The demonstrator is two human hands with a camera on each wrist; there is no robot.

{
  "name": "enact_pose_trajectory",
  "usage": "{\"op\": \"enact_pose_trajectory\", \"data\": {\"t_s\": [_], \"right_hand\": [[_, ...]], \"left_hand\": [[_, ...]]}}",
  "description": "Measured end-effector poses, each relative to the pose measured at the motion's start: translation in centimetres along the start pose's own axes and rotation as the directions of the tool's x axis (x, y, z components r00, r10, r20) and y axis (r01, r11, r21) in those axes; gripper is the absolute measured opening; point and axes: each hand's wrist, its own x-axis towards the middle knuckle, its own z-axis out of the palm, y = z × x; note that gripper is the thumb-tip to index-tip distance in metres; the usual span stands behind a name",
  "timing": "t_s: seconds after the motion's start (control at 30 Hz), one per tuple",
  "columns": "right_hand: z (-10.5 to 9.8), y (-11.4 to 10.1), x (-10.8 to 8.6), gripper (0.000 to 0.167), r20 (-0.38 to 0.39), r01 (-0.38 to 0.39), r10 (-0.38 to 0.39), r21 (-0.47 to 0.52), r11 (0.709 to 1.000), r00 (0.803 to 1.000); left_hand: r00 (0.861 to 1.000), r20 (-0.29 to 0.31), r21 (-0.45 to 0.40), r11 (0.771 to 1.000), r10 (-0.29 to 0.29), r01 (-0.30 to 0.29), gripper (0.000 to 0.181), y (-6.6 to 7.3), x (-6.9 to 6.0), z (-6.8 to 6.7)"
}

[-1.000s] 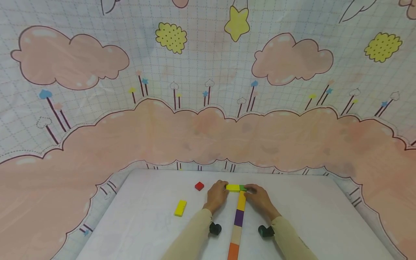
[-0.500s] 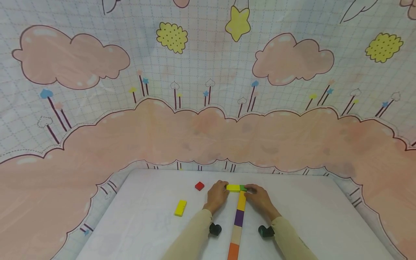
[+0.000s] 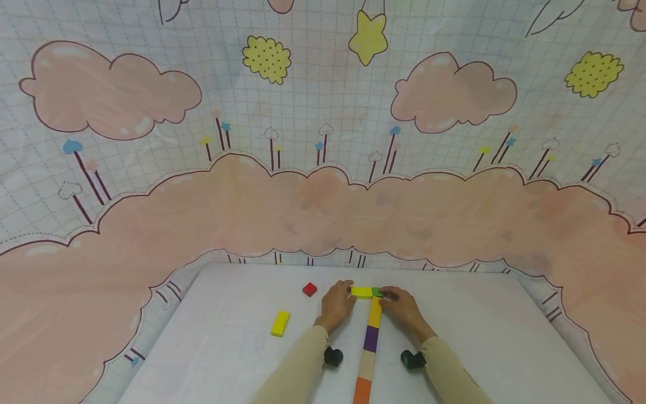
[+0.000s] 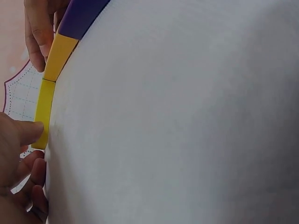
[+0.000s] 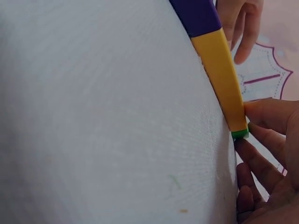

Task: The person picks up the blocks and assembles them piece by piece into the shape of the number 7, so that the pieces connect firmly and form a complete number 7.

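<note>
In the head view, a yellow block and a small green block lie end to end, crosswise at the far end of a straight row. That row runs toward me: an amber block, a purple block, a beige block and an orange block. My left hand pinches the yellow block's left end, its thumb on the near side. At the other end my right hand holds the green block with its fingertips, the thumb touching the amber block's end.
Left of my hands lie a red block and a loose yellow block on the white table. Dark rounded objects sit at the left cuff and right cuff. A patterned cloth hangs behind the table.
</note>
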Motion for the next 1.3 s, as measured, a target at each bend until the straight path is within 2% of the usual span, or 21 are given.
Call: {"op": "enact_pose_trajectory", "data": {"t_s": [0.47, 0.67, 0.77, 0.97, 1.3], "right_hand": [[-0.3, 0.1, 0.4, 0.033, 0.012, 0.008, -0.008, 0.013, 1.0, 1.0], [-0.2, 0.2, 0.0, 0.033, 0.015, 0.013, -0.013, 0.017, 1.0, 1.0], [-0.1, 0.1, -0.2, 0.033, 0.015, 0.01, -0.011, 0.019, 1.0, 1.0], [-0.1, 0.1, -0.2, 0.033, 0.01, -0.002, 0.001, 0.022, 1.0, 1.0], [-0.2, 0.0, 0.0, 0.033, 0.007, -0.001, 0.001, 0.016, 1.0, 1.0]], "left_hand": [[0.999, 0.046, -0.096, 0.995, -0.014, 0.018, 0.033, -0.1, -0.3, -1.4], [0.998, 0.059, -0.148, 0.989, -0.004, 0.013, 0.034, -0.2, -1.0, -2.6], [0.999, 0.045, -0.153, 0.988, 0.017, -0.009, 0.034, -0.2, -1.4, -3.2], [0.996, -0.012, -0.135, 0.987, 0.089, -0.09, 0.033, -0.3, -1.8, -4.1], [0.988, -0.058, -0.154, 0.976, 0.144, -0.152, 0.034, -0.5, -2.7, -6.1]]}}
